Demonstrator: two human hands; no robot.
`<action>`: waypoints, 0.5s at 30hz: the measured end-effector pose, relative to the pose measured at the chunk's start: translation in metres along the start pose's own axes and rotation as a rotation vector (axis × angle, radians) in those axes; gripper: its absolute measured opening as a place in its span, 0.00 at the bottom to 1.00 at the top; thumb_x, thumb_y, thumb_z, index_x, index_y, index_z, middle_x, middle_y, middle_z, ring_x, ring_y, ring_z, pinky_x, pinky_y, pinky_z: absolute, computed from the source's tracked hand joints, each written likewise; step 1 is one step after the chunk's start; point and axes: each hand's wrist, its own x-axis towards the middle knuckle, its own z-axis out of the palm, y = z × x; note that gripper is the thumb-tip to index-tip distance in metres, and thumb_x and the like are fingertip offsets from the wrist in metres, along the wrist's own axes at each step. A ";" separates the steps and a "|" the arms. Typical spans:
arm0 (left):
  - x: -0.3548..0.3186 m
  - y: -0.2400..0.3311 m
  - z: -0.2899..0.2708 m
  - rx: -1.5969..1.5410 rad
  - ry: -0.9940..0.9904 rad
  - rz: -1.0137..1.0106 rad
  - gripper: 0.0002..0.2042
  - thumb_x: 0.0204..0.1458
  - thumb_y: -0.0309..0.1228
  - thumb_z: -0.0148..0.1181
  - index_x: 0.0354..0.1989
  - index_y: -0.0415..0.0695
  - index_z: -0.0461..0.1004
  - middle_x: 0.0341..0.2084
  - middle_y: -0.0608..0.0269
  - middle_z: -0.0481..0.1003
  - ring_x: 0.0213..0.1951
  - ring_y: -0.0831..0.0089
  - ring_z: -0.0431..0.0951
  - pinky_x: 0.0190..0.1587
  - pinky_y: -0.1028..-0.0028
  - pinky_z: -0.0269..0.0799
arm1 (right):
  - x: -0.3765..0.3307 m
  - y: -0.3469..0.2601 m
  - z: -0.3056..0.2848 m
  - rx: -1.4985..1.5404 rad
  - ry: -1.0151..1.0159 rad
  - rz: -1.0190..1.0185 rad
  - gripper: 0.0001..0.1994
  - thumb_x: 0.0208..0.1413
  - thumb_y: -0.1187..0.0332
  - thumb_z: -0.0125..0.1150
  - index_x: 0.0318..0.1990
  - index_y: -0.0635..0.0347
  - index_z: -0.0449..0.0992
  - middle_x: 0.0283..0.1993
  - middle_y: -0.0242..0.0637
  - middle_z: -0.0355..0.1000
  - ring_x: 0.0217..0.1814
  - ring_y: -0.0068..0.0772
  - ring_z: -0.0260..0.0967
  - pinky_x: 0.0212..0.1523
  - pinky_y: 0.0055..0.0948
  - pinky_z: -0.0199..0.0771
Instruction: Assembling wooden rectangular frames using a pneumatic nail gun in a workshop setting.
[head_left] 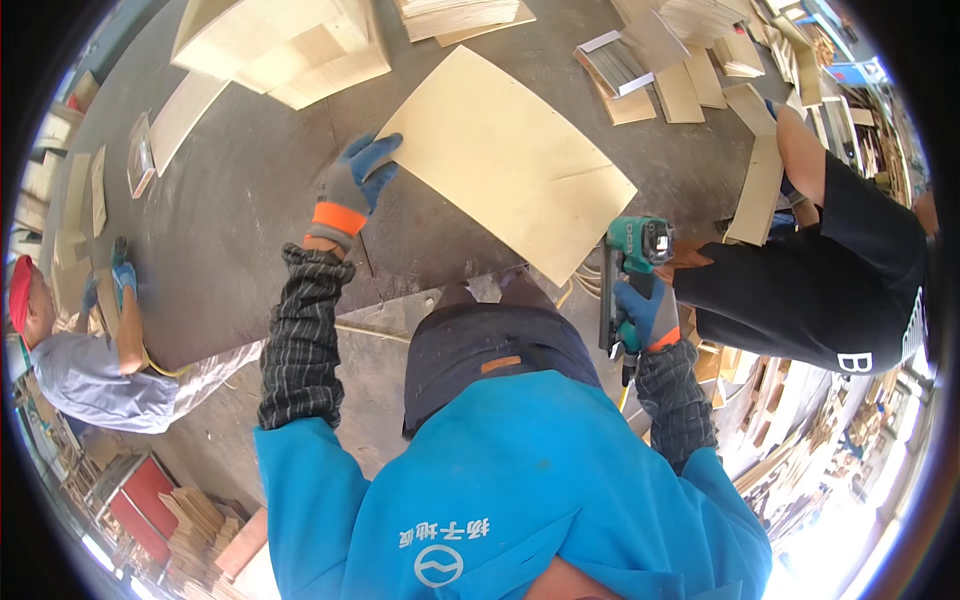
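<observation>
A pale rectangular plywood panel [505, 155] lies at a slant over the dark worktable in front of me. My left hand [362, 172], in a blue and grey glove with an orange cuff, is closed on the panel's left corner. My right hand [648, 305], gloved the same way, grips a green and black nail gun [638, 245]. The gun is upright beside the panel's right corner, near the table's front edge. Whether its nose touches anything is hidden.
A stack of wooden boxes [285, 50] stands at the far left of the worktable [430, 265]. Boards [680, 95] and an open tray [612, 62] of metal strips lie far right. One co-worker [100, 350] works at left, another [810, 270] close on my right.
</observation>
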 end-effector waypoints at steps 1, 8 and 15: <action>-0.007 -0.001 0.003 -0.033 0.054 -0.071 0.24 0.55 0.27 0.75 0.62 0.50 0.81 0.59 0.48 0.79 0.54 0.53 0.82 0.55 0.64 0.80 | 0.006 -0.006 -0.001 -0.041 -0.001 -0.007 0.17 0.59 0.63 0.70 0.50 0.67 0.81 0.30 0.27 0.73 0.29 0.17 0.67 0.30 0.28 0.69; -0.094 0.027 0.037 0.115 0.490 -0.086 0.15 0.55 0.27 0.75 0.51 0.48 0.86 0.39 0.55 0.85 0.40 0.60 0.86 0.44 0.66 0.81 | 0.097 -0.065 -0.014 -0.189 -0.062 -0.274 0.17 0.59 0.62 0.72 0.47 0.67 0.81 0.32 0.26 0.74 0.32 0.18 0.68 0.35 0.27 0.70; -0.079 0.032 0.057 -0.193 0.262 -0.427 0.30 0.52 0.34 0.79 0.66 0.48 0.77 0.44 0.50 0.85 0.42 0.61 0.87 0.46 0.64 0.83 | 0.068 -0.140 -0.013 -0.182 0.035 -0.302 0.13 0.61 0.67 0.71 0.47 0.68 0.81 0.32 0.29 0.76 0.28 0.20 0.71 0.30 0.26 0.72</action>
